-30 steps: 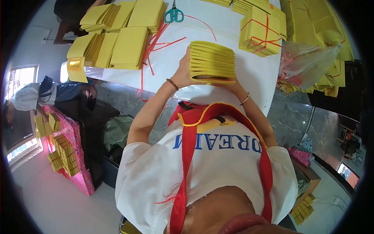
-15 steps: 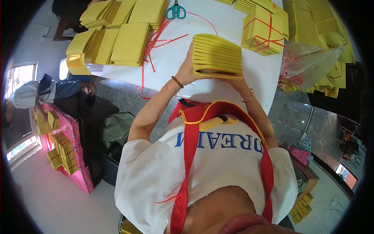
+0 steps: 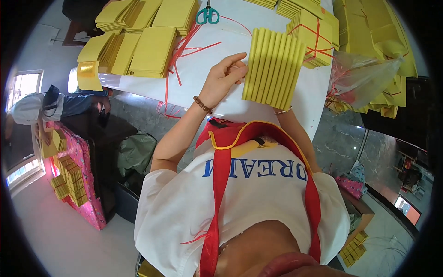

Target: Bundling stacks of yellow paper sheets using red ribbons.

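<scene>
A thick stack of folded yellow paper [image 3: 273, 69] is raised over the white table, its row of rounded folds facing up. My right hand is hidden behind and under this stack, with only the bangled wrist [image 3: 284, 111] showing below it; the stack rests in that hand's hold. Just left of the stack, my left hand [image 3: 226, 79] has its fingers loosely bent, thumb and forefinger apart, with nothing seen between them. Its fingertips are close to the stack's left edge. A yellow stack tied crosswise with red strap [image 3: 318, 39] stands behind to the right.
Loose yellow stacks [image 3: 152, 51] cover the table's left side, beside red strips [image 3: 177, 60]. Teal-handled scissors [image 3: 207, 16] lie at the far edge. A clear plastic bag [image 3: 364, 78] hangs near the right edge. Another person [image 3: 74, 108] is at left, near tied yellow bundles [image 3: 71, 177].
The yellow stack has turned so its folds point up and has shifted right. My left hand has come off it and moved slightly left.
</scene>
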A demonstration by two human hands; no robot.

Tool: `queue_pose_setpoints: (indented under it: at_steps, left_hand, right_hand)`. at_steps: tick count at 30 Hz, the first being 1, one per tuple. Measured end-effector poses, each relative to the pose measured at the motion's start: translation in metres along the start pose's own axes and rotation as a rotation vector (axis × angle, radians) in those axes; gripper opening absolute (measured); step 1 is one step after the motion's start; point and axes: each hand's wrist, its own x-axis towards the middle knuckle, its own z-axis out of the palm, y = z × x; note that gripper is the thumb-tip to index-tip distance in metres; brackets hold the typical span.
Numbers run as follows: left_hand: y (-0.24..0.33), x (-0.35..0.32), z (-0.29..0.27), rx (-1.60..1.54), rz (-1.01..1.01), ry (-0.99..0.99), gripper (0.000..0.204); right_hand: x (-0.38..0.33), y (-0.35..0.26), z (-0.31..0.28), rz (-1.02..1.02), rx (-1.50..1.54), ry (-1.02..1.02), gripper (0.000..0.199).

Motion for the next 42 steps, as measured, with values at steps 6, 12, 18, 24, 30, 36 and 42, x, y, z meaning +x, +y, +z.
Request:
queue_pose_setpoints:
  at_steps: [6,12,18,24,30,36,42]
  left_hand:
    - [0.009,0.0,0.011,0.055,0.084,0.114,0.049]
    - [0.006,-0.003,0.013,0.341,0.182,0.133,0.045]
    - [0.011,-0.003,0.016,0.504,0.178,0.157,0.046]
    - [0.008,-0.006,0.014,0.526,0.179,0.199,0.047]
    - [0.006,-0.002,0.019,0.651,0.19,0.226,0.055]
    - [0.003,0.001,0.017,0.649,0.175,0.272,0.056]
    - [0.005,0.002,0.017,0.784,0.201,0.273,0.059]
  right_hand:
    - [0.012,-0.019,0.041,0.205,-0.069,0.146,0.052]
    - [-0.003,-0.003,0.018,0.253,0.327,0.268,0.057]
    - [-0.025,0.043,-0.043,0.329,0.558,0.447,0.052]
    - [-0.025,0.027,-0.031,0.372,0.444,0.39,0.052]
    - [-0.023,0.032,-0.038,0.373,0.554,0.435,0.058]
    - [-0.023,0.026,-0.029,0.349,0.442,0.44,0.06]
    - [-0.022,0.018,-0.031,0.4,0.395,0.329,0.061]
